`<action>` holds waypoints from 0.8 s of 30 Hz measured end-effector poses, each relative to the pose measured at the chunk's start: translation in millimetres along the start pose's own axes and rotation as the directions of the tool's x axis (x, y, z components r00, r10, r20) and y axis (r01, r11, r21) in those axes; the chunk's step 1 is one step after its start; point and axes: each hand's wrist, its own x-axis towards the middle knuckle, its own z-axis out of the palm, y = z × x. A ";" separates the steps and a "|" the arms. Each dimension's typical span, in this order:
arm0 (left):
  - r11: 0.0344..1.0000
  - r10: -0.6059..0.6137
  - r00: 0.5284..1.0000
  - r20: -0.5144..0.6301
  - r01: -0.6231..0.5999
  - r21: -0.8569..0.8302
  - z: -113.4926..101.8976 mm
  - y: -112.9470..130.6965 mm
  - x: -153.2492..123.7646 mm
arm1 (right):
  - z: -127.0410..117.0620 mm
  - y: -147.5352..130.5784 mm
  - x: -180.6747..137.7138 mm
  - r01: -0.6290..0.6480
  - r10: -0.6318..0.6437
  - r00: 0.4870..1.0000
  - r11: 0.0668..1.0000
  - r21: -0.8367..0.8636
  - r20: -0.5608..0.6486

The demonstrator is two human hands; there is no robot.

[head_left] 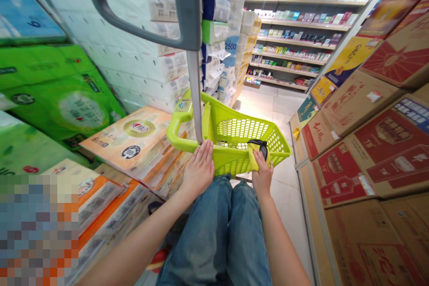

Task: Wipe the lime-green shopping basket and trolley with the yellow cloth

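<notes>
A lime-green shopping basket (231, 154) on a tall grey pull handle (194, 85) stands in front of my knees. My left hand (200, 167) lies with fingers stretched flat on the basket's near rim, beside the foot of the handle shaft. Farther right along that rim, my right hand (262, 174) is closed on a yellow cloth (254, 156) with a black part, which it presses against the basket's outer side and top edge. Through the perforated wall, the visible inside shows no goods.
On the left, orange tissue packs (134, 134), green cartons (63, 107) and white packs (134, 49) are stacked close by. Cardboard cartons (385, 143) line the right side. A tiled floor (278, 98) leads to shelves (295, 40) of small boxes.
</notes>
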 end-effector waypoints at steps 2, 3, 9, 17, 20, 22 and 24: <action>1.000 -0.003 1.000 0.000 0.003 0.003 1.0 0.0 -0.3 | 7.0 -16.9 1.4 -0.023 0.023 0.999 1.000 0.012 -0.023; 1.000 -0.004 1.000 -0.001 0.005 0.004 1.4 -0.2 -0.4 | 11.9 -31.5 1.0 -0.004 0.005 1.000 1.000 0.029 -0.017; 1.000 0.013 1.000 0.013 -0.013 -0.003 -0.4 -2.1 -1.1 | 29.3 -118.1 -9.6 0.273 -0.300 0.946 0.942 0.197 0.124; 1.000 -0.006 1.000 0.007 0.006 -0.002 -3.5 0.1 1.0 | 10.3 -41.5 -4.3 0.204 -0.211 0.970 0.976 0.075 0.116; 1.000 -0.016 1.000 0.010 0.016 -0.003 -3.2 0.8 1.0 | 2.8 -0.3 1.0 0.113 -0.114 0.993 0.993 0.028 0.038; 1.000 -0.020 1.000 0.016 0.020 -0.004 -3.3 1.3 0.9 | 2.5 12.3 3.6 0.035 -0.034 0.999 0.999 0.028 -0.036; 1.000 -0.021 1.000 0.021 0.021 -0.002 -3.6 1.9 1.0 | 7.6 7.0 4.5 -0.036 0.042 0.993 0.998 0.050 -0.110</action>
